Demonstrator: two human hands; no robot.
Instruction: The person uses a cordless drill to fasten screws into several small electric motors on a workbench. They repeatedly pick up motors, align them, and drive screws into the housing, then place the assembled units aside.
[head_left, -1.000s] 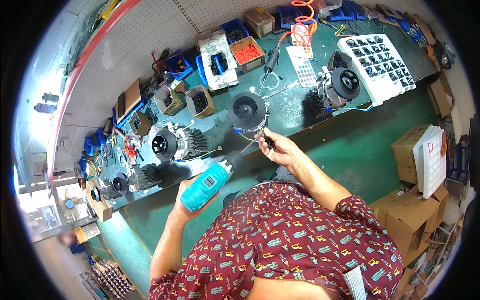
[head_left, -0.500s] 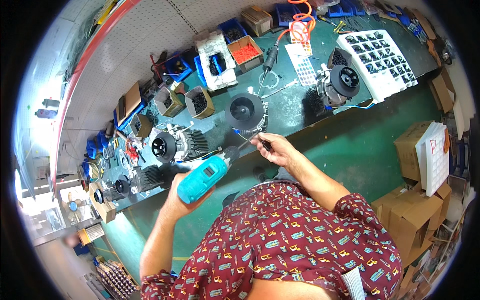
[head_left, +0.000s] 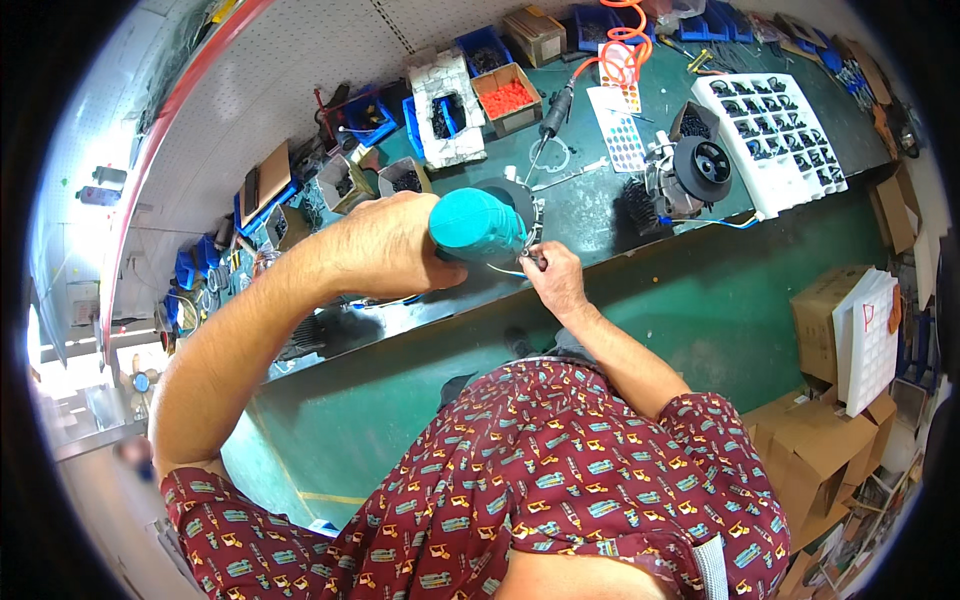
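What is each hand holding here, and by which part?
The left hand grips the teal power screwdriver around its body, near the rear. The right hand pinches a small dark part at the workpiece between its fingertips; exactly what it is cannot be told.

Glossy teal plastic drill; matt green workbench; brown cardboard boxes; patterned cloth shirt.

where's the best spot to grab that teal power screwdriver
Around its handle at the rear, coming from the left, judging by how the left hand wraps it now. The teal power screwdriver has a fat rounded body, and its working end points right toward the right hand, so that side should stay free.
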